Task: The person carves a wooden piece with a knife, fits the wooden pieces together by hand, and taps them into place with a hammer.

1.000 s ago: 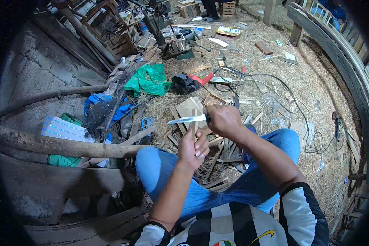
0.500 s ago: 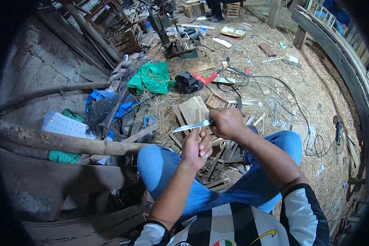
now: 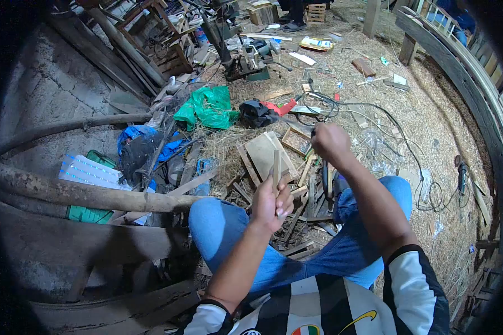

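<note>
My left hand [image 3: 270, 205] is closed around a narrow strip of wood [image 3: 276, 164], which stands upright with its top end clear of the fingers. My right hand [image 3: 331, 144] is in a fist on the handle of a knife, up and to the right of the strip and apart from it. The knife's blade is hard to make out against the floor. Beyond the left hand lies a flat pale wooden board [image 3: 265, 153]. A small shallow wooden frame [image 3: 296, 140] rests beside that board, near my right hand.
Wood offcuts [image 3: 299, 248] lie between my legs. A green plastic bag [image 3: 207, 107], a black bag [image 3: 257, 113] and a machine on a stand [image 3: 251, 70] are ahead. A cable [image 3: 397, 125] runs over the shavings at right. A long pole [image 3: 95, 190] crosses the left side.
My right hand has drawn the knife away from the wood strip, moving up and to the right. My left hand still holds the strip in nearly the same place.
</note>
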Available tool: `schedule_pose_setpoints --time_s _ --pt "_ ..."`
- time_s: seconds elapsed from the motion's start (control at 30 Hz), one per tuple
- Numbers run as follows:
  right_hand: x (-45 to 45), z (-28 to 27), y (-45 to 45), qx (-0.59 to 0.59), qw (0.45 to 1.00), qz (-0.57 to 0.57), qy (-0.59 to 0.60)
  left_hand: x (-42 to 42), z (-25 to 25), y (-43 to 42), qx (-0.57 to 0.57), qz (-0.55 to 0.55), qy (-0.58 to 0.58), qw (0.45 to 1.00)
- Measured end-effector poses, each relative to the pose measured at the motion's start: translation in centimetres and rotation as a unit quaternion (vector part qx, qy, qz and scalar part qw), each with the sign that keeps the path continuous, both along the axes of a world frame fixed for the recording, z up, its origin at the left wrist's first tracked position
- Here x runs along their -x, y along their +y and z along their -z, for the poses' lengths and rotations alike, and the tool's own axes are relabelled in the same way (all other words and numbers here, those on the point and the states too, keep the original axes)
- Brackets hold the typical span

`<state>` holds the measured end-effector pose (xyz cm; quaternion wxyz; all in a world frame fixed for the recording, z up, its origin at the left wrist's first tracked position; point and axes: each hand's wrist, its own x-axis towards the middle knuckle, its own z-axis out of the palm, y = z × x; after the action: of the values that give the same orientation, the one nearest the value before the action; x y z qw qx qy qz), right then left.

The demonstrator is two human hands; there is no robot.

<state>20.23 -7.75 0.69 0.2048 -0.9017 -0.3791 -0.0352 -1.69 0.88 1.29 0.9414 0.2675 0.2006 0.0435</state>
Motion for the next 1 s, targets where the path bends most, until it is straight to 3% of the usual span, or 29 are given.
schedule_pose_setpoints --time_s 0.13,0.23,0.33,0.53,0.6,0.93,1.0 --pt "2.2 -1.9 -0.4 -0.046 0.997 -0.062 0.005 -0.7 -1.1 -0.6 -0.065 -0.092 0.069 0.991" --pt "3.9 -1.0 0.1 -0.099 0.983 -0.153 -0.012 -0.5 -1.4 0.0 -0.07 -0.086 0.055 0.992" --pt "5.5 -1.4 0.3 -0.061 0.983 -0.172 -0.005 -0.5 0.4 0.6 -0.087 -0.08 0.019 0.993" --pt "5.6 -2.3 0.5 -0.035 0.986 -0.161 -0.015 -1.1 -0.4 -0.7 -0.084 -0.136 0.059 0.985" --pt "5.1 -1.9 0.4 -0.046 0.988 -0.149 -0.015 -0.7 -1.3 -0.7 -0.11 -0.076 0.03 0.991" --pt "6.0 -2.9 0.3 -0.038 0.987 -0.158 -0.012 -0.4 -0.5 -0.6 -0.078 -0.085 -0.046 0.992" --pt "6.0 -2.5 0.4 -0.038 0.987 -0.155 -0.014 -0.4 -0.7 -0.7 -0.114 -0.086 -0.061 0.988"
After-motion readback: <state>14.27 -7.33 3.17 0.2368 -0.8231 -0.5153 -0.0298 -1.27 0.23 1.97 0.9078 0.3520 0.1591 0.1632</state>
